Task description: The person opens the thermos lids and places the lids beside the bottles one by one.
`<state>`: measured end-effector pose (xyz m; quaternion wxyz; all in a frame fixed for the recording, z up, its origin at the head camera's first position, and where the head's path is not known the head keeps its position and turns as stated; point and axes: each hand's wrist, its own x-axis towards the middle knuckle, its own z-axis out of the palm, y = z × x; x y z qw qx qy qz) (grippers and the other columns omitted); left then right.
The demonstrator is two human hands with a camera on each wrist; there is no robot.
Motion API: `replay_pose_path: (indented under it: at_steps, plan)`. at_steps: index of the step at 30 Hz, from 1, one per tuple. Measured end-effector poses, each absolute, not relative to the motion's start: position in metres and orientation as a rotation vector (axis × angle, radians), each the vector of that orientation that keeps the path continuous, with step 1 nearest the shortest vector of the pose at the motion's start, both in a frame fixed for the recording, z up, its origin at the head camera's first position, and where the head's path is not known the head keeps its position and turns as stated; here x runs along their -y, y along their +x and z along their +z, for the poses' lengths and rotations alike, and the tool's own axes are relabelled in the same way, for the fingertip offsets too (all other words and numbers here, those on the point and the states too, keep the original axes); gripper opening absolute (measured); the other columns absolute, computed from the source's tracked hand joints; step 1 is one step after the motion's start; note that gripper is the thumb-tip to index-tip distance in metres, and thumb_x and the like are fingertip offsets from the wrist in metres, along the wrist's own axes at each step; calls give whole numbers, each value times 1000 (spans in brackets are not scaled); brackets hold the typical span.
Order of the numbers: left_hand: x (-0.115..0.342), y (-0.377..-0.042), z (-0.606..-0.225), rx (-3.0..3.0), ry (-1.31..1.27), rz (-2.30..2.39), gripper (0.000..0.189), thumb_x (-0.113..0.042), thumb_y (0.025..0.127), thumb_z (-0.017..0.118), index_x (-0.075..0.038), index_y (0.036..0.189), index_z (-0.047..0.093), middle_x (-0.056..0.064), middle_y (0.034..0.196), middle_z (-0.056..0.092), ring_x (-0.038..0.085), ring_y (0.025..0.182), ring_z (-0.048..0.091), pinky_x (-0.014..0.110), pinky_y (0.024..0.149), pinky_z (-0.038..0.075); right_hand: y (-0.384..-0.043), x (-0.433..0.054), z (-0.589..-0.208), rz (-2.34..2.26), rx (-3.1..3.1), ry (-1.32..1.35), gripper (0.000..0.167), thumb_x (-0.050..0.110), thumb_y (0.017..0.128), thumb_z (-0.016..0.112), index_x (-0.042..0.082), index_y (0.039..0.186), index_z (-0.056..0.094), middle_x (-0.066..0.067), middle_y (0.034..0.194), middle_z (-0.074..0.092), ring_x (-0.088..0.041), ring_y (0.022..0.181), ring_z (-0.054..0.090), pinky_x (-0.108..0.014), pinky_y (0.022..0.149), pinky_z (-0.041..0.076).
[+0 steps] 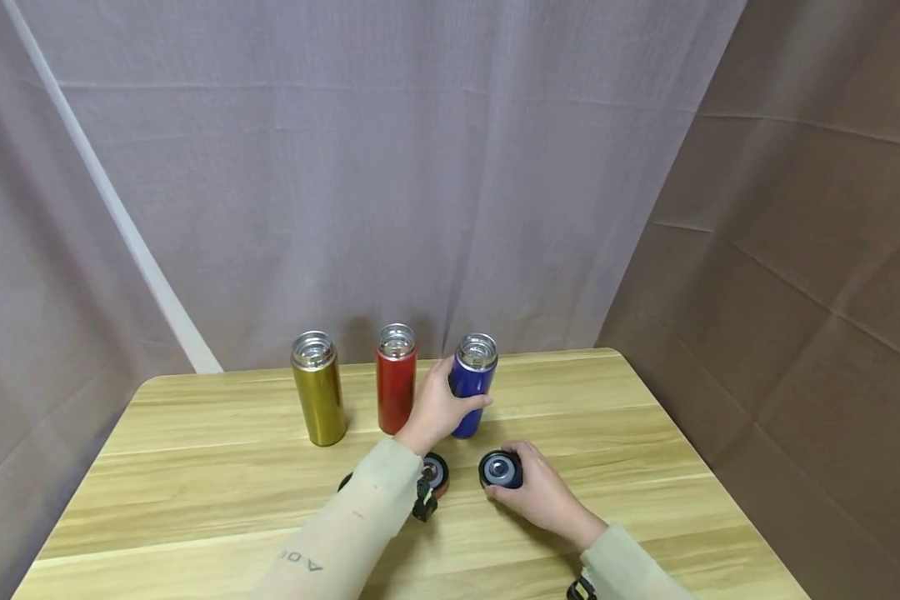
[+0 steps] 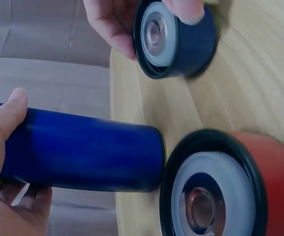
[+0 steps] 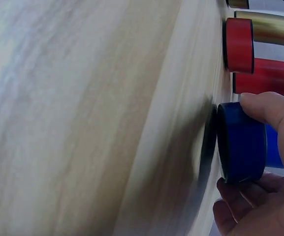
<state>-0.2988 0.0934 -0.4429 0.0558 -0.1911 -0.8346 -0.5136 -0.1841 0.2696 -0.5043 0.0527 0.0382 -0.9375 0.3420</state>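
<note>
My left hand (image 1: 437, 410) grips the blue bottle (image 1: 475, 379), which stands upright with its metal mouth uncovered. In the left wrist view the thumb lies on one side of the blue bottle (image 2: 87, 150) and the fingers curl round the other. Nearer the front, my right hand (image 1: 546, 493) holds a blue lid (image 1: 500, 469) by its sides, thumb opposite the fingers. Its grey inner ring faces up, and in the right wrist view the blue lid (image 3: 242, 142) is close over the tabletop, above its shadow. A red lid (image 2: 274, 182), also inside up, rests beside my left wrist.
An open red bottle (image 1: 396, 392) stands left of the blue one, and an open gold bottle (image 1: 321, 404) farther left. My left forearm hides most of another lid (image 1: 344, 481). Grey curtain (image 1: 360, 183) hangs behind the wooden table (image 1: 217, 467), with brown cloth (image 1: 817, 292) at the right.
</note>
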Motion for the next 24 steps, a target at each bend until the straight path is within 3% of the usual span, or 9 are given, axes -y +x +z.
replay_pose_path:
  at_steps: [15, 24]
  plan:
    - [-88, -301, -454, 2607, -559, -1585, 78, -38, 81, 78, -14, 145, 39, 9, 129, 58, 27, 113, 58, 49, 98, 44, -184, -269, -507, 889, 2901, 175, 62, 32, 73, 84, 3, 121, 57, -6, 112, 59, -23, 106, 55, -45, 92, 44]
    - [-73, -291, -453, 2707, -655, -1414, 88, -40, 85, 73, -14, 153, 23, 13, 143, 46, 27, 127, 48, 47, 104, 38, -184, -266, -505, 836, 2903, 199, 64, 32, 74, 83, 2, 124, 56, -9, 116, 59, -27, 109, 54, -48, 95, 41]
